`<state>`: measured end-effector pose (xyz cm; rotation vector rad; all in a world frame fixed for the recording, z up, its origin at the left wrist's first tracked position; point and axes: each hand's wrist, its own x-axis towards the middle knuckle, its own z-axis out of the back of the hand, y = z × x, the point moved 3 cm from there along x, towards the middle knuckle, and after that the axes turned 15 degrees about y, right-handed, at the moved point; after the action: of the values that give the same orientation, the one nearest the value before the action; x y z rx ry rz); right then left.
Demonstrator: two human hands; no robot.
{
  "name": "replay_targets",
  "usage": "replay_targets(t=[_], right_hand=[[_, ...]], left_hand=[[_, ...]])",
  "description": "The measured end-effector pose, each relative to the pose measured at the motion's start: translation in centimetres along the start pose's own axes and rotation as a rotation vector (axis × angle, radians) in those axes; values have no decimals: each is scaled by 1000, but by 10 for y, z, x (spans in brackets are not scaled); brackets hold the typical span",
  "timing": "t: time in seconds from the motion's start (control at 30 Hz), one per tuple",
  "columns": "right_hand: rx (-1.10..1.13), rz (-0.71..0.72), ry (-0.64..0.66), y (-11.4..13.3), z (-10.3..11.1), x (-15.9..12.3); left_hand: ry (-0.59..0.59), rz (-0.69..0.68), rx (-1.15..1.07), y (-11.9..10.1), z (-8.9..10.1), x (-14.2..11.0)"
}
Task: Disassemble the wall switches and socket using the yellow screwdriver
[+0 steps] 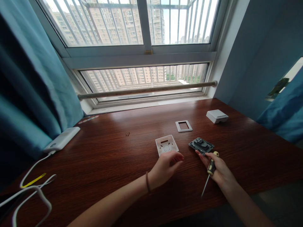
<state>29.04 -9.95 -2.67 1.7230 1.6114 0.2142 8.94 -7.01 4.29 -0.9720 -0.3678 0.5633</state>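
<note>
right grip point(219, 167) grasps a screwdriver point(211, 167) and a dark switch plate point(201, 145). left grip point(167, 167) curls at the white box point(166, 145), hold unclear

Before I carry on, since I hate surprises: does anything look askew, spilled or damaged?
No spill or damage shows. Mildly untidy: the white cable lies in loose loops at left on the table, and apparent small screws lie loose.
</note>
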Motion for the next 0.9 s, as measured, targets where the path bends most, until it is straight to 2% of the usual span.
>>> replay_targets(t=[0.13,0.27,0.43,0.57,0.73,0.9], right_hand=[[40,-26,-3,5,-2,6],[107,-67,45,14,-11,0],[218,-191,117,26,-29,-12],[281,-248,142,30,-36,-16],[345,-340,231,27,-34,-15],[353,-370,250,26,-28,-15]], left_hand=[[29,-21,127,-2,-1,0],[60,-53,249,-2,-1,0],[-2,-54,491,2,7,2],[-46,7,700,10,13,5],[18,122,940,22,8,8],[70,158,1069,29,1,9]])
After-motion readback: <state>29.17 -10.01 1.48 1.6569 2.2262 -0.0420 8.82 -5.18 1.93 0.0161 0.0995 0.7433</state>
